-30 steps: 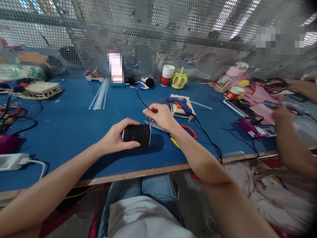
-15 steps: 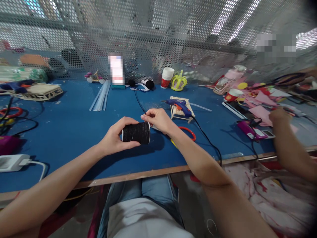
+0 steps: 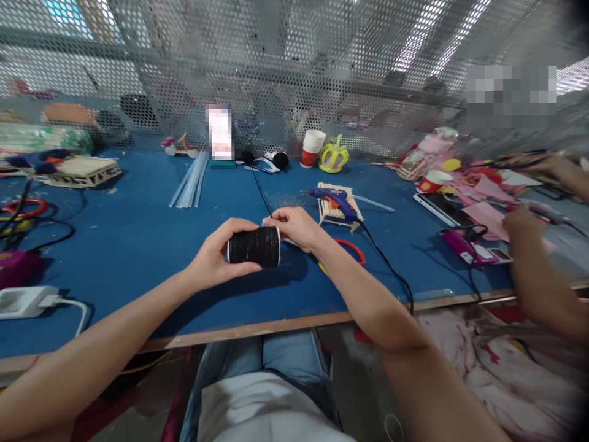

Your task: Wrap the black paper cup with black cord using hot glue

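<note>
My left hand (image 3: 216,255) is wrapped round a spool of black cord (image 3: 254,247), held sideways above the blue table with its white end rim facing right. Close to that end, my right hand (image 3: 294,228) pinches the black cord (image 3: 262,193). From those fingers the cord runs away to a white-framed piece with round black ends (image 3: 269,163) at the back. Red-handled scissors (image 3: 353,250) lie partly hidden behind my right forearm. Beyond them, a blue glue gun (image 3: 338,202) rests on a small wooden stick rack (image 3: 340,222).
Clear glue sticks (image 3: 191,181), a propped phone (image 3: 221,132), paper cups (image 3: 313,147) and a yellow-green crown-shaped basket (image 3: 334,155) stand toward the mesh wall. At right, a co-worker's hand (image 3: 524,224) is among pink scraps. A white power strip (image 3: 27,302) lies at left.
My right fingers have drawn slightly nearer the spool's end. The spool stays in my left hand. A further hand or arm now shows at the far right among the scraps.
</note>
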A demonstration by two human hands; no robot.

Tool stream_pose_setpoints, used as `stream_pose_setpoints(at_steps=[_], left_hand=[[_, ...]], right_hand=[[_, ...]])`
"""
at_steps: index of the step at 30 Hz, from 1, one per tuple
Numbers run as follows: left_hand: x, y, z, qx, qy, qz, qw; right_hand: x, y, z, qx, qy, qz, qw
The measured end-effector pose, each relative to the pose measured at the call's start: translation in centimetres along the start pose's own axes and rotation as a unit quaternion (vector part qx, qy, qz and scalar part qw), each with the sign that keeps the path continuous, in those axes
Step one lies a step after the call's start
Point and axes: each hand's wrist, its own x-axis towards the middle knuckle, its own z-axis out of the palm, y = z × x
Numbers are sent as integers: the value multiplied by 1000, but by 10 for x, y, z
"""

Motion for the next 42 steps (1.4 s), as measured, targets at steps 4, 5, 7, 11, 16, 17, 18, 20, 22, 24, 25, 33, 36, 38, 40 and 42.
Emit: stream_pose_setpoints(at_steps=[4,5,7,11,16,17,18,20,22,24,25,33,36,38,40,42], left_hand=[[0,0,0,1,48,-36,998],[0,0,0,4,67,-54,996],[1,0,1,9,101,-103,989],[2,-3,3,0,147,-193,970],[2,-7,5,-42,149,-227,961],[2,-7,5,-45,143,-230,962],[3,-7,4,-47,134,-232,962],[3,-7,3,-54,112,-231,965],[4,-8,0,-82,92,-227,966],[4,-10,-1,-142,73,-241,957],[4,-12,-1,-177,61,-250,950],[5,-15,-2,-135,81,-244,957],[5,-13,-2,-83,59,-211,972],[3,-12,0,-41,38,-184,981],[1,-11,1,3,19,-145,989],[-1,-11,3,36,5,-107,994]], right_hand=[[-1,-3,-2,-44,33,32,998],[-2,-5,-3,-50,52,28,997],[-4,-8,-5,-49,91,-2,995],[-13,-13,-2,-74,79,-110,988],[-23,-13,15,-135,-12,-156,979],[-24,-12,17,-130,-21,-150,980],[-24,-10,19,-119,-29,-144,982],[-24,-8,19,-95,-45,-142,984],[-23,-6,17,-90,-50,-157,982],[-22,-5,14,-114,-40,-176,977],[-21,-4,13,-132,-38,-183,973],[-21,-14,0,-105,18,-171,979],[-19,-16,-7,-52,91,-137,985],[-17,-16,-9,-24,53,-89,994],[-16,-14,-8,-3,-11,-48,999],[-16,-12,-4,20,-41,-27,999]])
